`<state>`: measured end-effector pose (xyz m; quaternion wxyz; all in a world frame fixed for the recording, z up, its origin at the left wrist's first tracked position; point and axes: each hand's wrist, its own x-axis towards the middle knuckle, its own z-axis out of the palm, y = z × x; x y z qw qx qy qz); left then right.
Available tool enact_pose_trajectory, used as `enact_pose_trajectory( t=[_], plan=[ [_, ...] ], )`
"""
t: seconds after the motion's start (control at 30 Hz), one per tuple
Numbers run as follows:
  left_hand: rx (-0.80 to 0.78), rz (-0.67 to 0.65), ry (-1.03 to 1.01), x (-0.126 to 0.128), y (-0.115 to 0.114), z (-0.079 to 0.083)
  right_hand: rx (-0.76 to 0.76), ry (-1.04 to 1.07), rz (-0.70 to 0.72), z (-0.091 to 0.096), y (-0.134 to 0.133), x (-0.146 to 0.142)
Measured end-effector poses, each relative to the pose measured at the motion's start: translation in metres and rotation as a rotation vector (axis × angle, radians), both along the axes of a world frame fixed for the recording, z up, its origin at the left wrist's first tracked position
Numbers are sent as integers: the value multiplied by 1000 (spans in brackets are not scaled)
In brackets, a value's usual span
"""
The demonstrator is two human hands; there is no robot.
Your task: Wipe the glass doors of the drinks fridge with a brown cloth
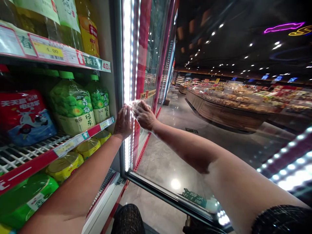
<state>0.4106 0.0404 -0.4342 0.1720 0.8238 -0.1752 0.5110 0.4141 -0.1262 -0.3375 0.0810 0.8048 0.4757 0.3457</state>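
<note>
Right hand point(145, 117): grip bent over what looks like pale crumpled material point(136, 105), against the light strip point(127, 71), likely to keep it bunched. Left hand point(123, 123) lies beside it, perhaps bracing; its grasp cannot be told. Leftward, bottles point(73, 105) face labels outward, presumably for reading.

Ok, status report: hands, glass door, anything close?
Left hand at light strip. Right hand on crumpled whitish material. Glass door open. Bottles shelved beside left forearm.
</note>
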Motion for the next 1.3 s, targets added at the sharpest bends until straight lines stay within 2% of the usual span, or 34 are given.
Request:
enact_pose_trajectory(
  t=[0.03, 0.1, 0.2, 0.27, 0.3, 0.37, 0.43, 0.5, 0.57, 0.67, 0.7, 0.77, 0.83, 0.9, 0.97, 1.07, 1.13, 1.2, 1.3],
  plan=[
    [10, -6, -10, 2, 1, 3, -62, 15, 16, 0, -2, 0],
    [46, -20, -30, 5, 2, 12, -106, 2, 25, 10, -6, 1],
    [81, -50, -59, 9, 1, 29, 43, -92, -9, 43, -10, 4],
    [76, -70, -50, 12, 0, 42, 124, -128, -47, 53, -12, 2],
    [68, -80, -31, 13, -1, 48, 116, -126, -67, 52, -14, -1],
    [55, -87, 36, 15, -2, 56, -16, -83, -90, 39, -20, -9],
    [67, -73, 119, 15, -4, 59, -201, -25, -78, 25, -29, -17],
    [105, -42, 181, 12, -5, 58, -303, -4, -54, 24, -41, -22],
    [140, -1, 198, 8, -8, 56, -223, -48, -67, 38, -54, -23],
    [168, 65, 203, 1, -13, 56, 51, -145, -109, 58, -73, -22],
    [173, 79, 209, -1, -14, 57, 105, -157, -106, 56, -79, -23],
    [180, 89, 231, -5, -17, 59, 89, -144, -58, 38, -90, -28],
    [171, 89, 252, -7, -19, 61, -44, -109, 20, 12, -101, -34],
    [147, 82, 266, -9, -21, 62, -162, -84, 75, -2, -113, -41],
    [120, 66, 272, -10, -24, 63, -168, -92, 66, 6, -124, -47],
    [71, 30, 279, -11, -31, 66, 13, -149, -42, 39, -139, -55],
    [35, -3, 273, -12, -38, 69, 117, -165, -99, 46, -148, -62],
    [-4, -33, 277, -14, -44, 71, 90, -133, -92, 32, -157, -69],
    [-48, -45, 317, -17, -53, 74, -132, -40, 7, -4, -173, -78]
  ],
)
